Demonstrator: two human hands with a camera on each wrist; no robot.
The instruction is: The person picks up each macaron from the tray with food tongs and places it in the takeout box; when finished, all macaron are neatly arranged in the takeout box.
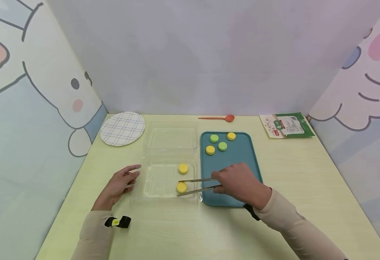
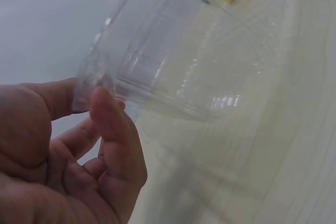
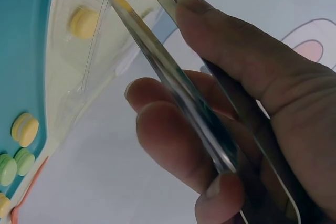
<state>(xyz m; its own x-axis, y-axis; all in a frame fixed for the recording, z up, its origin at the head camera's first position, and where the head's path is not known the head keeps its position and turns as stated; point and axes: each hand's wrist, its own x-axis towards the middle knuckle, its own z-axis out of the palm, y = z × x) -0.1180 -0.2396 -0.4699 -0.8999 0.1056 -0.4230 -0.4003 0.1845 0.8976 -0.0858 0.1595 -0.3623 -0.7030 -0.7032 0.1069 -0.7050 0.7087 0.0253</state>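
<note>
My right hand (image 1: 241,183) grips long metal tongs (image 3: 173,85), whose two arms stand apart over the right part of a clear plastic container (image 1: 160,180). Between the tong tips, in the head view, is a yellow macaron (image 1: 181,187); another yellow macaron (image 1: 183,168) sits just behind it in the container. My left hand (image 1: 121,183) pinches the container's left edge between thumb and fingers, as the left wrist view shows up close. The container's lid (image 1: 171,139) lies folded back, away from me.
A blue tray (image 1: 233,164) beside the container carries yellow macarons (image 1: 210,150) and green macarons (image 1: 222,146). Behind are a checked plate (image 1: 123,129), an orange spoon (image 1: 228,118) and a green-and-white packet (image 1: 287,125). Walls enclose the table at the back and sides.
</note>
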